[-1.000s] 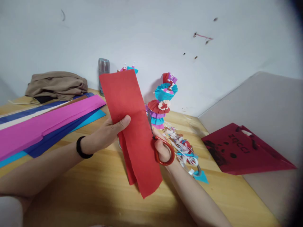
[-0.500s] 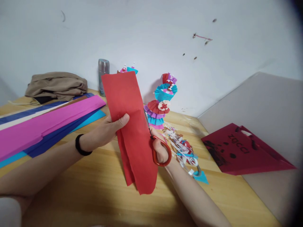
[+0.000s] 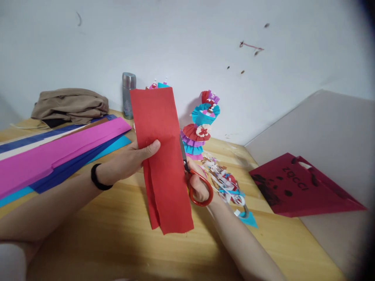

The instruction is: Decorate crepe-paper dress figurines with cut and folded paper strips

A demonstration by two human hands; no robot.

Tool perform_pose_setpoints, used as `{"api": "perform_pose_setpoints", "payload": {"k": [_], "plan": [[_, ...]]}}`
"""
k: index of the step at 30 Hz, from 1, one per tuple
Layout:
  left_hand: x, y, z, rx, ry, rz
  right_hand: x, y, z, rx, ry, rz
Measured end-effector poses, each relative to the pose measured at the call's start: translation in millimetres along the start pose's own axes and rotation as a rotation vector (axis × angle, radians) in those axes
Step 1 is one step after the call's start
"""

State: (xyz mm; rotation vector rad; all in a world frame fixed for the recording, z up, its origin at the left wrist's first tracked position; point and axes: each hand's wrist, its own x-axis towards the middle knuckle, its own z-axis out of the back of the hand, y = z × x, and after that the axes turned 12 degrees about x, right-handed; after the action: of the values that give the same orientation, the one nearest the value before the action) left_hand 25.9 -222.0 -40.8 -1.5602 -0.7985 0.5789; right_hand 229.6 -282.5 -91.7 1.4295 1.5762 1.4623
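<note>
My left hand (image 3: 137, 158) grips a folded strip of red crepe paper (image 3: 166, 171), its thumb lying across the front and its fingers hidden behind. The paper hangs above the table with its lower layers slightly apart. My right hand (image 3: 199, 185) holds red-handled scissors (image 3: 202, 197), the handle loop around the thumb. The scissor blades point up along the paper's right edge; whether they touch it, I cannot tell. Behind the paper stand ruffled paper decorations (image 3: 196, 134) in red, blue, purple and pink.
Coloured paper strips (image 3: 67, 150) lie at left, below a brown cloth (image 3: 70, 104). A grey flask (image 3: 128, 97) stands at the back. Paper scraps (image 3: 224, 177) and a tape roll (image 3: 245, 210) lie right of the scissors. A dark red bag (image 3: 304, 195) leans at right.
The red paper has turned a little more upright, and its lower end has swung left and up. The scissors remain at its right edge, their blades showing more.
</note>
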Motion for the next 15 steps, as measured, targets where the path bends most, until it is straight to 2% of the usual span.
{"api": "perform_pose_setpoints", "payload": {"k": [9,15], "plan": [[-1,0,3.3,0.029,0.005,0.041,3,3,9,-0.081,0.056,-0.05],[2,6,8.8,0.039,0.045,0.012,0,-6,19,-0.105,0.104,0.011]]}}
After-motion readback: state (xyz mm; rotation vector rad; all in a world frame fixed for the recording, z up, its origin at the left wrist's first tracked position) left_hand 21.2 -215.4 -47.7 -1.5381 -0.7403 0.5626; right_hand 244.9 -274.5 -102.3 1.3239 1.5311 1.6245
